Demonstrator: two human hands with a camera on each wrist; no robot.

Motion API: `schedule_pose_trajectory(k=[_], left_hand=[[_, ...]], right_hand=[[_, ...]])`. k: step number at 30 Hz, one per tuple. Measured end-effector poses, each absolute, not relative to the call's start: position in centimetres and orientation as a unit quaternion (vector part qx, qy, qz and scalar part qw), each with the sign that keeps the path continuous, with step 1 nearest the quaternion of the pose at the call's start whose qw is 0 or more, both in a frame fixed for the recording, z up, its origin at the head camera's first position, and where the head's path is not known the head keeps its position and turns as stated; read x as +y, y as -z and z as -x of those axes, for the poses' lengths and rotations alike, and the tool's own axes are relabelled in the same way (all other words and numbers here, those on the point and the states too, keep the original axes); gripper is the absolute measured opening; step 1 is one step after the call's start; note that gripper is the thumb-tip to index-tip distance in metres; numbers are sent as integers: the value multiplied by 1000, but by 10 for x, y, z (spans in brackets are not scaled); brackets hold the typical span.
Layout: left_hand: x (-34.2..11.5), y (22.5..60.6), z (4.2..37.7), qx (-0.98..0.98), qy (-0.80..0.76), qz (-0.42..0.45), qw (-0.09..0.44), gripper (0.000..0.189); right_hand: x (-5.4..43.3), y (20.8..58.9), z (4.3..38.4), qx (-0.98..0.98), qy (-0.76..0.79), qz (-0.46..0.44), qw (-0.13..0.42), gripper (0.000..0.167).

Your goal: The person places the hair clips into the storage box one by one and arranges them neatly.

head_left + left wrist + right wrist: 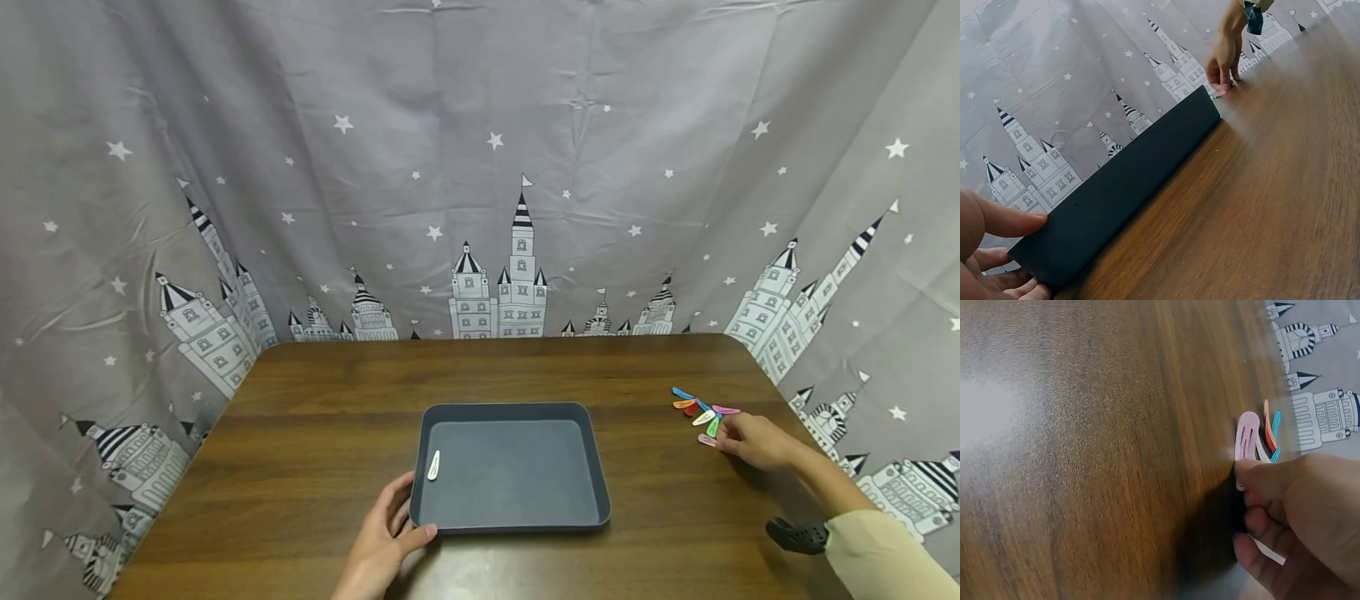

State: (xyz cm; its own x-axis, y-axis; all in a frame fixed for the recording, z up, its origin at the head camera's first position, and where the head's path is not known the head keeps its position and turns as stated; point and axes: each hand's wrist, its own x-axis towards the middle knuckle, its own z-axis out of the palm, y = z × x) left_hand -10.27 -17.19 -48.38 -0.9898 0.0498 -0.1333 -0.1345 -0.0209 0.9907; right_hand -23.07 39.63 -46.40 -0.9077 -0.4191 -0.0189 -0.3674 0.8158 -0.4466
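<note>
My left hand (384,533) holds the near left corner of a dark grey rectangular tray (517,528), thumb on the front wall and fingers round the side. One white snap hair clip (433,466) lies inside, near the tray's left wall. Over at the right, my right hand (761,443) pinches a light pink hair clip (1247,434); the thumb covers its lower end in the right wrist view. Just beyond are several more clips: a white one (703,417), a green one (712,427), an orange one (684,404) and a blue one (682,392).
Everything stands on a brown wooden table (337,417) with rounded far corners. A grey curtain (480,100) printed with castles and stars hangs behind it and round both sides. A dark band (797,536) is on the right wrist by the pale sleeve (885,550).
</note>
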Motion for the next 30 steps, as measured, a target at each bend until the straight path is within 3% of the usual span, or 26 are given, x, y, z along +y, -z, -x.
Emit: schedule_pose_trajectory(k=[10, 30], left_hand=[[-175, 488, 101, 702, -708, 46, 69, 84], [-169, 483, 102, 701, -710, 43, 59, 82]], right_hand=[[397, 464, 233, 933, 285, 200, 95, 15], [358, 455, 244, 932, 310, 185, 40, 13]])
